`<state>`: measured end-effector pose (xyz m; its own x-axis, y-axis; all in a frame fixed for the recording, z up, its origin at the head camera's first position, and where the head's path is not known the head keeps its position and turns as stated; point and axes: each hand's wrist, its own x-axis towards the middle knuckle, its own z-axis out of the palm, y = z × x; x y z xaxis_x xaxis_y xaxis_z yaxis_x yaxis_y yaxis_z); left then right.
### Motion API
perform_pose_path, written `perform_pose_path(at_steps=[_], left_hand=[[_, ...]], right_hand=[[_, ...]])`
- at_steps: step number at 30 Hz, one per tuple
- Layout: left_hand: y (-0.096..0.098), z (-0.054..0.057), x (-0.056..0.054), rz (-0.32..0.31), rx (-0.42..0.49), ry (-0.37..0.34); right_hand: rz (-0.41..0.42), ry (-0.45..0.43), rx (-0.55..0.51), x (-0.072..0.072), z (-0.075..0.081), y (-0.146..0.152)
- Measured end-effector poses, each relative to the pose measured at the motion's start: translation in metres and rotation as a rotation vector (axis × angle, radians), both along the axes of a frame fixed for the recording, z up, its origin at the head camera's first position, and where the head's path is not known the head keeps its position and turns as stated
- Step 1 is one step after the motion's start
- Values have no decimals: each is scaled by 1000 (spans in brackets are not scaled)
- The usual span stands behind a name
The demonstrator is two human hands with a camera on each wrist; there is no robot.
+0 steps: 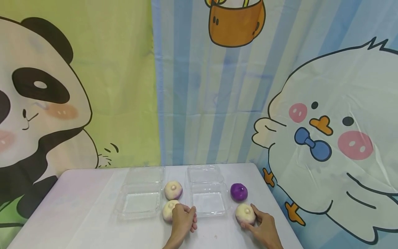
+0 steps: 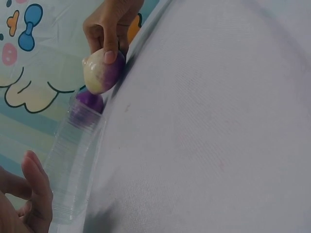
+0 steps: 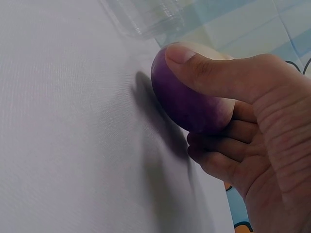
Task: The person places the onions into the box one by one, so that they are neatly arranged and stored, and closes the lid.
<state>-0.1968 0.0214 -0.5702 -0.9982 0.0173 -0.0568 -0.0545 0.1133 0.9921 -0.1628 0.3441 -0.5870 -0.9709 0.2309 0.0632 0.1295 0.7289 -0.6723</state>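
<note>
My right hand (image 1: 264,226) grips a round cream-and-purple turnip (image 1: 245,214) between thumb and fingers. In the right wrist view its purple side (image 3: 187,99) faces the camera, and a shadow falls on the cloth beside it. Just behind it sits a turnip with its purple side up (image 1: 238,192). My left hand (image 1: 183,219) has loosely bent fingers and holds nothing. It overlaps a cream turnip (image 1: 169,211) in the head view, partly hiding it. Another cream turnip (image 1: 173,190) sits right behind that one. In the left wrist view, my left fingers (image 2: 36,184) appear beside a clear box.
Two clear plastic boxes with their lids folded back lie on the white table (image 1: 93,214): the left box (image 1: 140,204) and the right box (image 1: 208,204), with the pair of cream turnips between them. A cartoon-printed curtain (image 1: 199,103) hangs behind the table.
</note>
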Motion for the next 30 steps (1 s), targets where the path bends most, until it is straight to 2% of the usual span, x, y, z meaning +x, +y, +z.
perform_pose_path(at_steps=[9, 16, 30], left_hand=[[0, -2, -1, 7, -5, -8], [1, -3, 0, 19, -6, -8], [1, -3, 1, 22, -15, -1]], right_hand=[[31, 64, 19, -1, 2, 1], [16, 52, 26, -2, 6, -2], [23, 107, -1, -3, 9, -1]])
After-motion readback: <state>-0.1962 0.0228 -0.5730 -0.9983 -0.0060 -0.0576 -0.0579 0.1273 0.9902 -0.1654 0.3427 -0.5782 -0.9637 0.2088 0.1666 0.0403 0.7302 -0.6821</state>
